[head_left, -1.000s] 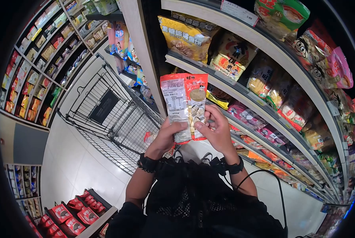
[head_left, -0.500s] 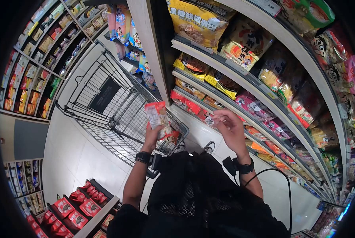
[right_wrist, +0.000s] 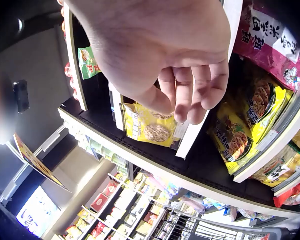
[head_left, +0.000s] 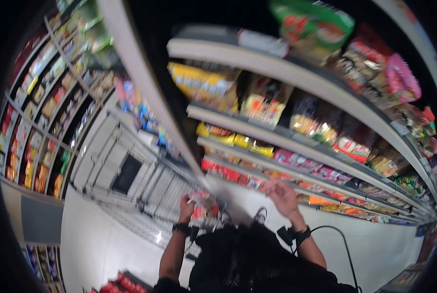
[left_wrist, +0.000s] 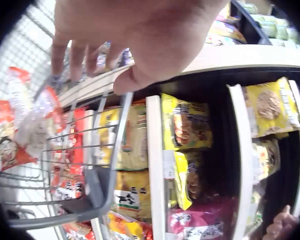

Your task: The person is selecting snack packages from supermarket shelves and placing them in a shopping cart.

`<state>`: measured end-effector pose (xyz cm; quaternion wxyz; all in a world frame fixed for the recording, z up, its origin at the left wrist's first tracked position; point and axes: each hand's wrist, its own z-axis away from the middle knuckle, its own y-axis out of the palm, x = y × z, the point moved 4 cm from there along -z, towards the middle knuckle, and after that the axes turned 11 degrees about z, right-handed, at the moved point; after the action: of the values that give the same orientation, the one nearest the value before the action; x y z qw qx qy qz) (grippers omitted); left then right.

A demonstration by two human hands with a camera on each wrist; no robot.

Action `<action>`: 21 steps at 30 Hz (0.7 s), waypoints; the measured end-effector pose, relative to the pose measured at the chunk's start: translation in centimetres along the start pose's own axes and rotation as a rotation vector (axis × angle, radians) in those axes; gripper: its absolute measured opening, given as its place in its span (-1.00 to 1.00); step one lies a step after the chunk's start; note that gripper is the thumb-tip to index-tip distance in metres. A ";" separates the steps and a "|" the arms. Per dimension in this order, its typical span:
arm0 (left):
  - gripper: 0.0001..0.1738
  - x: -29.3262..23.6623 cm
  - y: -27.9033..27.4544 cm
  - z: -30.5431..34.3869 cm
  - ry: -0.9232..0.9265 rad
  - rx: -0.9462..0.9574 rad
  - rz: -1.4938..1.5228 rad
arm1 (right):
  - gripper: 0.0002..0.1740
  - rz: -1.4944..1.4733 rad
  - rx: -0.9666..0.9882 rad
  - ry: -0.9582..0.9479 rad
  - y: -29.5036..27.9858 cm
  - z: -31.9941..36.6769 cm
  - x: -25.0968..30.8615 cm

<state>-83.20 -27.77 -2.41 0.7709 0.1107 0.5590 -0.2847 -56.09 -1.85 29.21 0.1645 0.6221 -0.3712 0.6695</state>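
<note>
My left hand (head_left: 186, 210) is above the near end of a wire shopping cart (head_left: 126, 173). Its fingers extend downward in the left wrist view, holding nothing. Below them, red-and-clear snack packets (left_wrist: 37, 125) show inside the cart's wire side. The same packets (head_left: 206, 209) look blurred beside my left hand in the head view. My right hand (head_left: 283, 196) hangs in front of the lower shelves with loosely bent fingers and an empty palm. In the right wrist view, a yellow snack bag (right_wrist: 152, 127) on a shelf appears just behind its fingertips.
Tiered shelves (head_left: 233, 115) of bagged snacks curve along the right. A tall pale upright post (head_left: 155, 88) divides them from the cart side. More stocked shelving (head_left: 47, 127) lines the far left. Red packages (head_left: 118, 284) sit at the bottom edge. A cable (head_left: 343, 244) loops beside my right arm.
Both hands held the red snack packet upright before the shelves; the right let go, the left lowered it into the cart and released it. The head view has shifted and blurred.
</note>
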 end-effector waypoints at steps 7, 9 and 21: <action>-0.79 -40.7 4.9 5.9 0.707 0.166 0.329 | -0.78 0.048 0.030 -0.031 -1.1 -0.7 2.2; -0.73 -50.8 6.9 10.4 1.041 0.346 0.161 | -0.77 0.033 0.045 -0.043 -1.5 -0.8 2.3; 0.01 -68.8 16.3 9.0 1.018 0.605 0.238 | -0.75 -0.051 -0.133 0.007 -8.6 1.8 1.5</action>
<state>-81.54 2.76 62.00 0.3671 0.5093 0.7357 -0.2542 -49.22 2.28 33.08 0.2238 0.6166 -0.3986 0.6410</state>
